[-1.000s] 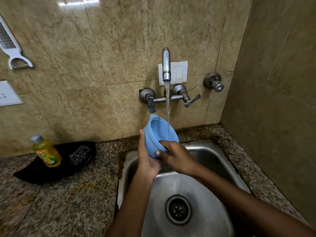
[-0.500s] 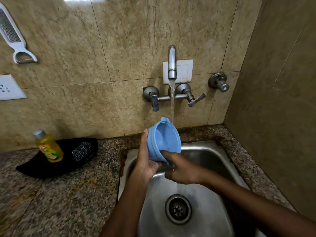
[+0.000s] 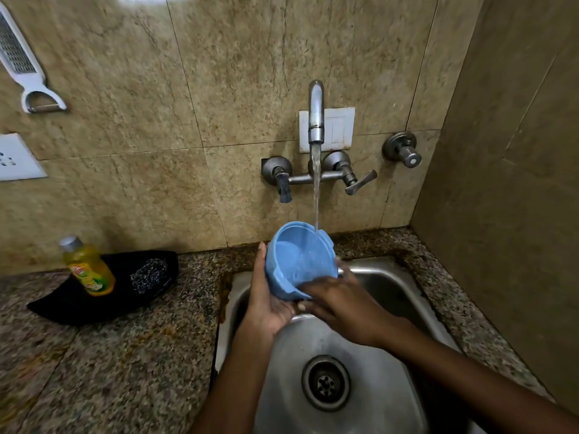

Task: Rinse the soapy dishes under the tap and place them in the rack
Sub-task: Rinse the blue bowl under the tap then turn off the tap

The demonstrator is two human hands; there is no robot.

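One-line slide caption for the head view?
Both hands hold a blue bowl under the running tap.

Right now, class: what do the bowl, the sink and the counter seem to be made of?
Blue bowl: likely plastic, matte, moulded rim tabs. Sink: probably stainless steel, brushed grey sheen. Counter: looks like polished granite, speckled grain.

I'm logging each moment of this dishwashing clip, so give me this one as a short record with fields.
item: blue bowl, tilted, mouth toward the camera
water: stream from tap lands inside the bowl near its far rim
left hand: holds the bowl's left side
right hand: holds the lower rim
place: above steel sink
counter: yellow soap bottle and scrubber on a black tray
rack: not in view
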